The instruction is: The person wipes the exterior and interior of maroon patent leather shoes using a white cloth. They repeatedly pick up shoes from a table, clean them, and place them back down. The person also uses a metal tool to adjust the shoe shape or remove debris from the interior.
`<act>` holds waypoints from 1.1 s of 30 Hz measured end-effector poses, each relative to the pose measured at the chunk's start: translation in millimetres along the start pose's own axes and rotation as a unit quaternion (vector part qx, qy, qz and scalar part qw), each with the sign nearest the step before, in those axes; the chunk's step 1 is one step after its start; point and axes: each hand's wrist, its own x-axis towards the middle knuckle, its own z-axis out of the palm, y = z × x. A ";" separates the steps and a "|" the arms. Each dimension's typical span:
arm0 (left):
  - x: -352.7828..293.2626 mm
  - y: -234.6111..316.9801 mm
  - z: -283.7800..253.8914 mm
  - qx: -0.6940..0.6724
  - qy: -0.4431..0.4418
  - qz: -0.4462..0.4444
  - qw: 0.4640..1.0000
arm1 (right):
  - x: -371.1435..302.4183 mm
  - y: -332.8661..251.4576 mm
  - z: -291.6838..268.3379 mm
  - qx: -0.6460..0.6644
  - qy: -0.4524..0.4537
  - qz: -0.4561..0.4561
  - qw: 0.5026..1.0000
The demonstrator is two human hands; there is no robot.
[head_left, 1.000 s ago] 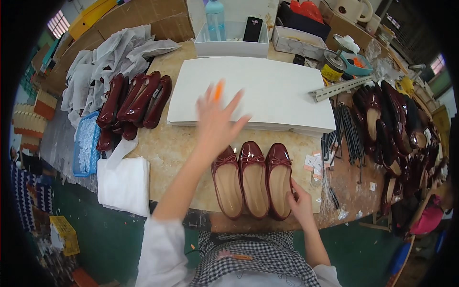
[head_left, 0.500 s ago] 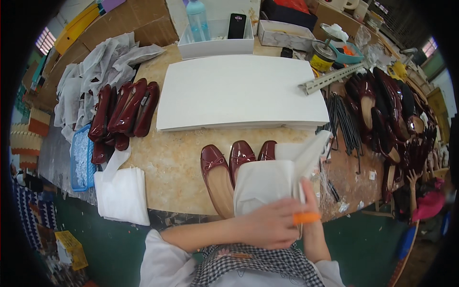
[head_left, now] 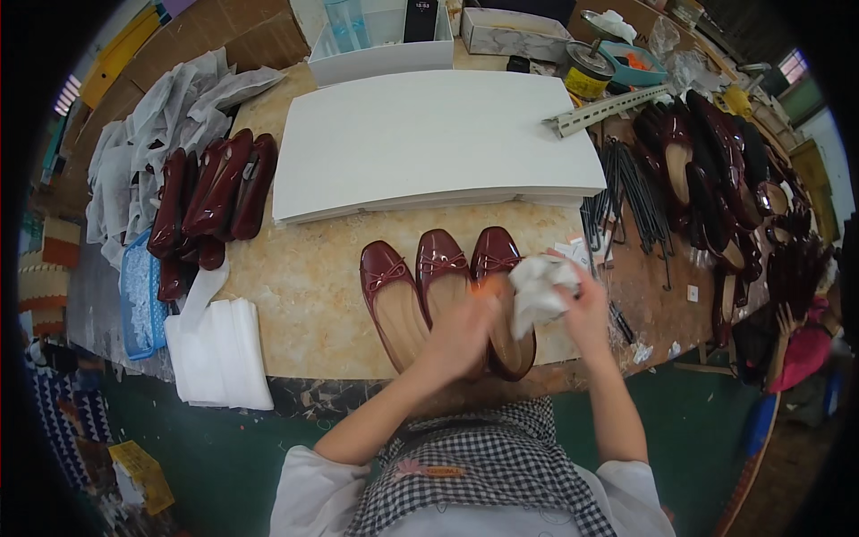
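White sheet (head_left: 537, 294), draped over the two right-hand shoes half a second ago, has been drawn up into a crumpled bunch, and the left hand (head_left: 467, 324) has risen from the table's near edge to the shoes. With the middle shoe (head_left: 442, 255) as the dial's centre and twelve o'clock away from the person, the right hand (head_left: 587, 309) is between three and four, its fingers grasping that bunch over the right shoe (head_left: 494, 249). At five o'clock, the left hand hovers low across the middle and right shoes (an orange band circles one finger); it is blurred, so whether it grips anything I cannot tell. The left shoe (head_left: 387, 261) lies at nine, just beside the middle one, all three dark red, glossy and bowed, toes toward twelve.

At twelve, beyond the toes, sits a broad white stack (head_left: 429, 148), with a perforated metal bar (head_left: 608, 112) on its corner at half past one. Black hooked rods (head_left: 637, 201) lie at two, and more dark red shoes (head_left: 707, 183) are heaped farther out. A pile of red flats (head_left: 215, 192) rests toward ten, a blue basket (head_left: 154, 309) at nine, and folded white sheets (head_left: 219, 353) past eight.
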 end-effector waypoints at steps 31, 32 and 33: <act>173.1 6.3 -111.4 0.389 0.232 0.156 0.878 | -20.0 8.9 1.2 0.028 0.061 -0.032 0.997; 162.0 19.6 -103.3 0.328 0.198 0.168 0.908 | -16.7 2.3 6.1 0.101 0.082 -0.038 0.991; 136.5 30.8 -76.7 0.356 0.175 0.274 0.876 | -11.2 -5.4 7.0 0.230 0.089 0.011 0.969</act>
